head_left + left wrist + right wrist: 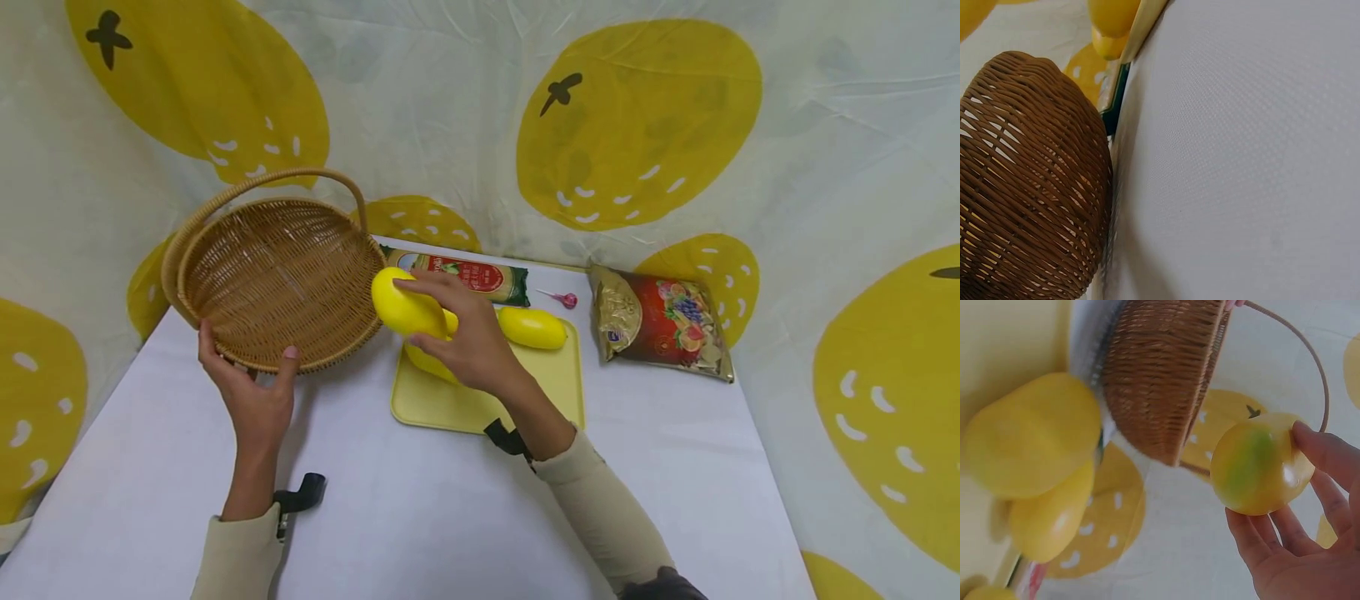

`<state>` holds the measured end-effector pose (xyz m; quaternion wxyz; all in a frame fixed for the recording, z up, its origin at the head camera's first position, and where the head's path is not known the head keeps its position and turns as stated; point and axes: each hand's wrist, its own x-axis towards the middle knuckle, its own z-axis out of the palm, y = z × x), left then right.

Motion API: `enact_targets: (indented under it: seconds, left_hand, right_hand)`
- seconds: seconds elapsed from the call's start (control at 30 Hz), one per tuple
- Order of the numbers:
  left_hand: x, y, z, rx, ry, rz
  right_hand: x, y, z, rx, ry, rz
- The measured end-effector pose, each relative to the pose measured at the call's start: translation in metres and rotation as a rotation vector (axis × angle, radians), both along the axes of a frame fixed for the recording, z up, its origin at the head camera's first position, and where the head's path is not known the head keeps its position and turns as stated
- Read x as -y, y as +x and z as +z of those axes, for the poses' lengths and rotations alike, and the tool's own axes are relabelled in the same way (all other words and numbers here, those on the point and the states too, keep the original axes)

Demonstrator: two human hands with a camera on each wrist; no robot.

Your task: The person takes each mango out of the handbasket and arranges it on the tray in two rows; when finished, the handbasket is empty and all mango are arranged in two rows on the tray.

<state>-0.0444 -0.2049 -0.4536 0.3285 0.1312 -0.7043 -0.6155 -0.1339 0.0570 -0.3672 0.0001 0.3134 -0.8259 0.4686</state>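
In the head view my left hand (253, 400) grips the near rim of a brown wicker basket (281, 275) with an arched handle, thumb over the rim. The basket stands tilted, its inside facing me. My right hand (472, 337) holds a yellow mango (405, 304) between thumb and fingers, just right of the basket and above the tray. In the right wrist view that mango (1260, 465) shows a green patch. Another mango (532, 327) lies on the pale yellow tray (472, 408). More yellow fruit (429, 362) on the tray is partly hidden behind my right hand.
Behind the tray lies a green and red printed packet (480, 277). A wrapped lollipop (567, 299) is to its right, then a red and gold bag (663, 325). White cloth (420, 517) covers the table; a fruit-patterned curtain (450, 100) hangs behind.
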Motion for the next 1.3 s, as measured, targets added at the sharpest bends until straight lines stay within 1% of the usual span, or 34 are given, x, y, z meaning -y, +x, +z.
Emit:
enact_targets:
  seconds: [0.13, 0.27, 0.43, 0.53, 0.7, 0.8, 0.9, 1.0, 1.07, 1.13, 1.17, 1.23, 1.3]
  left_hand:
    - [0.0, 0.0, 0.0, 0.003, -0.005, -0.002]
    - [0.0, 0.0, 0.002, 0.013, -0.009, -0.001]
    - [0.0, 0.0, 0.003, 0.043, -0.001, 0.003]
    - [0.003, -0.002, 0.0, 0.068, -0.003, 0.0]
    - [0.014, -0.008, -0.012, 0.107, 0.003, 0.003]
    - [0.021, -0.012, -0.015, 0.129, 0.019, 0.0]
    - [0.023, -0.013, -0.011, 0.157, 0.05, -0.006]
    - [0.022, -0.01, -0.001, 0.2, 0.074, -0.014]
    - [0.021, -0.01, 0.003, 0.231, 0.076, -0.019]
    - [0.022, -0.01, 0.003, 0.249, 0.073, -0.023]
    - [0.023, -0.011, 0.001, 0.252, 0.07, -0.024]
    - [0.026, -0.013, -0.003, 0.253, 0.065, -0.023]
    - [0.027, -0.013, -0.004, 0.244, 0.062, -0.023]
  right_hand:
    - [-0.021, 0.003, -0.007, 0.012, 0.025, -0.018]
    - [-0.043, 0.004, -0.015, 0.032, 0.062, -0.047]
    - [-0.07, 0.005, -0.026, 0.048, 0.091, -0.082]
    - [-0.087, 0.006, -0.034, 0.061, 0.106, -0.093]
    - [-0.109, 0.008, -0.047, 0.108, 0.153, -0.107]
    - [-0.119, 0.008, -0.055, 0.138, 0.183, -0.109]
    - [-0.128, 0.007, -0.063, 0.169, 0.224, -0.121]
    - [-0.136, 0.007, -0.071, 0.19, 0.258, -0.126]
    - [-0.141, 0.007, -0.075, 0.204, 0.276, -0.122]
    - [-0.144, 0.008, -0.079, 0.216, 0.289, -0.108]
    - [-0.146, 0.008, -0.081, 0.222, 0.295, -0.098]
    - [-0.147, 0.009, -0.083, 0.236, 0.311, -0.077]
    - [-0.149, 0.008, -0.085, 0.242, 0.318, -0.055]
